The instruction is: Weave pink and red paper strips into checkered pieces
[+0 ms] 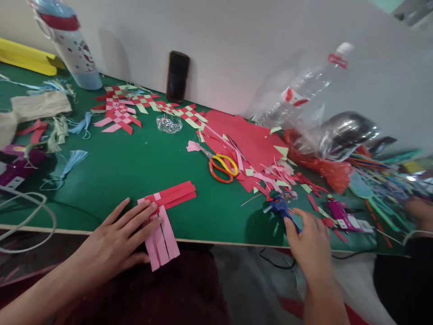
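Note:
My left hand (pixel 126 234) lies with fingers stretched out over pink and red paper strips (pixel 167 241), pressing them near the table's front edge. The strips cross in a small weave under the fingertips, pink ones running toward me and red ones to the right. My right hand (pixel 309 239) has its thumb and fingers closed on a blue hot glue gun (pixel 283 208), its front end among paper scraps. Part of its handle is hidden by the hand. Scissors (pixel 223 168) with yellow and orange handles lie between the hands, farther back.
Finished woven paper pieces (pixel 120 115), a dish of beads (pixel 169 123) and a phone (pixel 178 76) stand along the wall. Red paper sheets (pixel 243 140), plastic bottle (pixel 304 88) and purple device (pixel 341 214) are right. Tassels (pixel 72 162) lie left. Another person's hand (pixel 419 212) shows far right.

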Available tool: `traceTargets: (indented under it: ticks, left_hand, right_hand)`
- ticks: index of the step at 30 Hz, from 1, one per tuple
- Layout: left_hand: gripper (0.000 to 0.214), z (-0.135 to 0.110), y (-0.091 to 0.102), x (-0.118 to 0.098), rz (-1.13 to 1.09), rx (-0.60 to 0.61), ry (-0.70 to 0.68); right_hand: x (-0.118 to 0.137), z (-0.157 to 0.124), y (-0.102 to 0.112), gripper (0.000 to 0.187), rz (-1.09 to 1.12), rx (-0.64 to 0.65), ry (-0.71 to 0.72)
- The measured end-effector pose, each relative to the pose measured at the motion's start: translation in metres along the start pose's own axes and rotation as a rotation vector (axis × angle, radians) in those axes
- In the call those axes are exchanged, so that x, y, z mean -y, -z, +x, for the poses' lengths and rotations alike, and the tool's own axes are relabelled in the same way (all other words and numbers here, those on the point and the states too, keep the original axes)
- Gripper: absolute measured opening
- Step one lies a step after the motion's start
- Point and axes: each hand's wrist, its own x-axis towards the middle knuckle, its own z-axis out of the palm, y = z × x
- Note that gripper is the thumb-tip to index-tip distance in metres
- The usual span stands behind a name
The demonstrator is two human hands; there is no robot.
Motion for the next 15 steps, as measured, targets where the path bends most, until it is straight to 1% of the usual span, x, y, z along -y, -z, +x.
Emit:
traceTargets:
  ticks: [2,4,7,10,12,14,15]
  left_hand:
    - [0.060,0.000,0.000,-0.005,0.043,0.014,0.011]
    - [0.058,0.001,-0.002,-0.009,0.112,0.052,0.000]
    - [0.059,0.003,-0.006,-0.016,0.188,0.079,0.021]
    - [0.060,0.008,-0.008,-0.029,0.204,0.079,0.111]
    - [0.062,0.013,-0.004,-0.038,0.206,0.108,0.160]
    - [0.064,0.018,0.002,-0.045,0.190,0.149,0.192]
    - [0.065,0.021,0.006,-0.047,0.180,0.155,0.206]
  right_hand:
    - [-0.015,0.002,-0.008,0.044,0.000,0.076,-0.028]
    - [-0.022,0.002,-0.015,0.044,0.015,0.112,-0.051]
    - [-0.025,0.003,-0.020,0.047,0.039,0.112,-0.076]
    - [-0.027,0.010,-0.026,0.050,0.078,0.099,-0.071]
    - [-0.030,0.016,-0.029,0.055,0.081,0.129,-0.059]
    - [-0.032,0.020,-0.028,0.062,0.037,0.212,-0.123]
    - [-0.031,0.019,-0.026,0.064,0.024,0.201,-0.169]
